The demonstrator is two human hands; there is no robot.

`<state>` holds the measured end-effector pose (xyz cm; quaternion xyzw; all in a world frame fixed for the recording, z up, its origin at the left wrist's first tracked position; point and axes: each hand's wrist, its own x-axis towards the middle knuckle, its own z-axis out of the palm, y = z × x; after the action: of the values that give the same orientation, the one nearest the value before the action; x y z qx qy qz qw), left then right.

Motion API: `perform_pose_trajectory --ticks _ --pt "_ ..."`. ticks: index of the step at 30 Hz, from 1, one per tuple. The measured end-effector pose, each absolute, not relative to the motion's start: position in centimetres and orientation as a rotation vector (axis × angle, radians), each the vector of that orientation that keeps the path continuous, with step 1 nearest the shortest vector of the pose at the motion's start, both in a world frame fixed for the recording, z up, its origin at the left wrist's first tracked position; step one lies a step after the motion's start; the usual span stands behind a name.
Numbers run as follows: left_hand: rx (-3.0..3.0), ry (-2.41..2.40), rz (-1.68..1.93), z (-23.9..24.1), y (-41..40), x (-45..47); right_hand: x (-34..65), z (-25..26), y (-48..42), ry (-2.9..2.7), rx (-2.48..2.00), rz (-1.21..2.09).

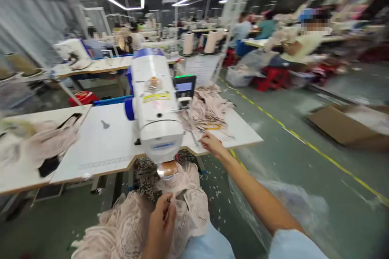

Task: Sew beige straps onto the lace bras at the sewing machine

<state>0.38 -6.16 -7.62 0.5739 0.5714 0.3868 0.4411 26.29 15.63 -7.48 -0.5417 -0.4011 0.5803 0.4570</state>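
My left hand (162,220) is closed, thumb against fingers, on a pale pink lace bra (196,206) lying over my lap below the sewing machine head (158,129). Part of the bra reaches up under the machine's needle area, where the stitching point is hidden. My right hand (211,144) is at the front edge of the white tabletop (240,131), its fingers drawn together. A thin grey strip shows by its fingertips; blur hides whether they hold it. Just beyond lies a yellow-orange looped handle (213,126), beside a heap of pale pink pieces (209,105).
More pink lace pieces (121,222) hang in a bulky bundle at lower left. A small control screen (184,85) stands behind the machine. Fabric (51,141) lies on the left table. On the right floor are a cardboard box (340,125) and plastic sheeting (288,202). Co-workers sit farther back.
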Motion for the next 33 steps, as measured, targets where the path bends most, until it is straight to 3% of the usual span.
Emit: perform_pose_trajectory --ticks 7,16,24,33 --pt "1.63 1.428 0.911 -7.3 -5.4 0.2 26.5 -9.2 13.0 -0.821 -1.102 1.717" --pt "1.461 1.426 0.845 -5.6 -3.7 1.1 23.3 -8.4 5.9 -1.075 -0.831 1.977" --pt "1.236 1.071 0.609 -3.8 -3.0 1.2 19.2 -7.1 -1.1 -1.464 -0.723 1.597" --pt "1.614 1.117 0.491 -2.9 -3.3 1.2 18.7 -9.0 -3.6 -1.062 -0.774 1.871"
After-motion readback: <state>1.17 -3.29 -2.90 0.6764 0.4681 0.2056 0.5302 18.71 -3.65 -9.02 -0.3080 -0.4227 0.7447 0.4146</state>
